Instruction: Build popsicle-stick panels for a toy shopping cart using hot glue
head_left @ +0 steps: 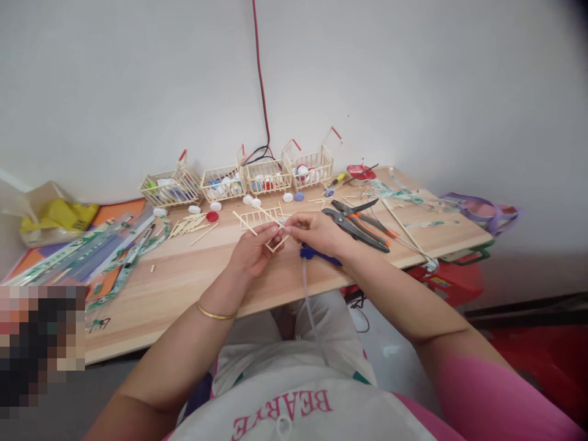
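Observation:
My left hand [255,250] is closed around a small frame of thin wooden sticks [275,247], two long sticks of it pointing up and left. Meeting it at the fingertips, my right hand [316,233] is pinched by the frame; what lies between its fingers is too small to make out. Behind the hands a flat ladder-like panel of sticks [250,218] rests on the wooden table [184,275]. Under my right wrist is a blue object [316,252], partly hidden, with a clear tube running down toward my lap.
Several small stick-built carts [269,174] holding bottle caps stand along the wall. Loose sticks [186,225] and a red cap [212,217] lie left; orange-handled pliers and cutters [358,226] lie right. A red dish [361,173] sits at the back. Plastic-wrapped strips [87,251] cover the left end.

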{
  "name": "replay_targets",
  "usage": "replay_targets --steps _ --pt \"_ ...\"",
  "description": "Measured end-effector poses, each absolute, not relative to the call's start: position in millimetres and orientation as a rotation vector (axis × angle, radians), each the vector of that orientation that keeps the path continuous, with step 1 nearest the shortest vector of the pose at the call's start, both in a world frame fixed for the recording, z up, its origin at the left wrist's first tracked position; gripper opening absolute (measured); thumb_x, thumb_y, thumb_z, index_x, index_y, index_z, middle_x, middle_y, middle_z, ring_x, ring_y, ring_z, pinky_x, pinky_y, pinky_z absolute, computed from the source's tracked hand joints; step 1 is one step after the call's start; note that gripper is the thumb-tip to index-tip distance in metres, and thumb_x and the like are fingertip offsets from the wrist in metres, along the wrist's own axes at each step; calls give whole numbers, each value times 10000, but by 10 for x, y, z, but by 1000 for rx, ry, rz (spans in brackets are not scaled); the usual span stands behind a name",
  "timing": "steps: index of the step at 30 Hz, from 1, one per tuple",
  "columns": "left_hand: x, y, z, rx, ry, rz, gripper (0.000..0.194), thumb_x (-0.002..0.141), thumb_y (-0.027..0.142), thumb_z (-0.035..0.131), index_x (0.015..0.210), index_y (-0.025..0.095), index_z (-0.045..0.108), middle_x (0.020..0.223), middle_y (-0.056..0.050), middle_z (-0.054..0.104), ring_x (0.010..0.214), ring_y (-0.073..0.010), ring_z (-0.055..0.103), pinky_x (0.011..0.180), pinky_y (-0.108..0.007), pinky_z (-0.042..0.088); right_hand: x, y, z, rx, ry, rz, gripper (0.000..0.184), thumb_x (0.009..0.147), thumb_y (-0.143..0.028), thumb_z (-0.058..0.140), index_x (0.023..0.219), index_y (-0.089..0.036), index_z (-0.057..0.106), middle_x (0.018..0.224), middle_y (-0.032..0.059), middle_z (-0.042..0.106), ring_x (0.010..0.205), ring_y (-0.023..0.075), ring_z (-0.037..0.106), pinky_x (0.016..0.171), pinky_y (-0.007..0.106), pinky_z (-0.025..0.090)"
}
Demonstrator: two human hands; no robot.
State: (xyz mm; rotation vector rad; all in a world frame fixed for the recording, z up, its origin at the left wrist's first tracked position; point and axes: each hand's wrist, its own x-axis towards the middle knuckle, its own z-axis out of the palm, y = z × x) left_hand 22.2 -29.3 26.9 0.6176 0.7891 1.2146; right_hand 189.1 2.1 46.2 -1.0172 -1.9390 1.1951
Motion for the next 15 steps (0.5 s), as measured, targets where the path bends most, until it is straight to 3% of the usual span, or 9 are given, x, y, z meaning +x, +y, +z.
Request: replay_targets --steps 15 --pt "236 -279 274 574 796 1212 228 599 134 770 788 93 650 619 0 612 565 -85 558 576 -240 479 1875 -12 429 -1056 -1809 1256 278 762 -409 612 848 -146 639 570 -37 535 518 78 472 502 206 367"
